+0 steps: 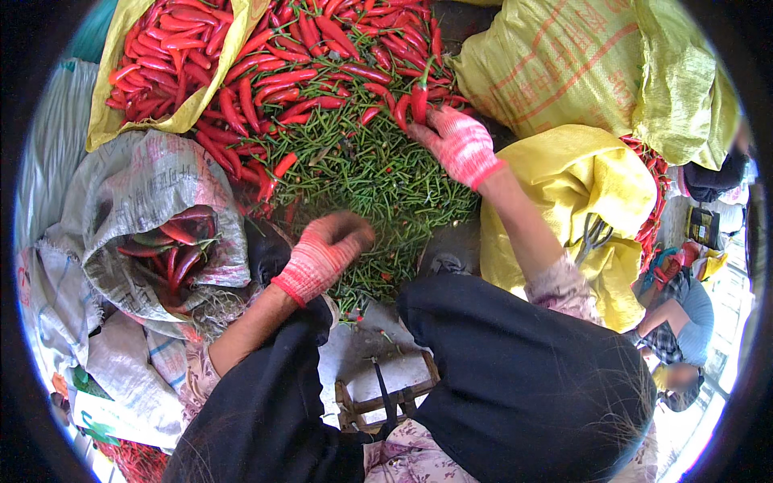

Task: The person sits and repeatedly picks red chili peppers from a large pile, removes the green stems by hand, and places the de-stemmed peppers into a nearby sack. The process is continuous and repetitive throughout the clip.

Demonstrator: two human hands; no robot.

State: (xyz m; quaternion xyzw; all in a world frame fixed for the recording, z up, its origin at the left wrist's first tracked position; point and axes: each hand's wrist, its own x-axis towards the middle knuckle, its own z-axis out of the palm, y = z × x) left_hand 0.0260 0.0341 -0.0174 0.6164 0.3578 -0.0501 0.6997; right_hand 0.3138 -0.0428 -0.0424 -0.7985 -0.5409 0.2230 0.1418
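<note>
A red chili pepper (419, 104) with its green stem pointing up is gripped in my right hand (456, 143), which wears a pink-and-white knit glove. My left hand (329, 253), in a matching glove, hovers over a heap of green chili stems (380, 175). Its fingers are curled and blurred, so I cannot tell whether anything is in them. Beyond both hands spreads a large pile of red chili peppers (302, 78), with stems scattered over its near edge.
At left, a grey woven sack (151, 163) gapes around dark red chilies; a yellow sack (226, 72) of red chilies stands behind it. Scissors (592, 234) rest on a yellow sack (537, 175) at right, below a full sack (555, 66). Another person (688, 314) sits far right.
</note>
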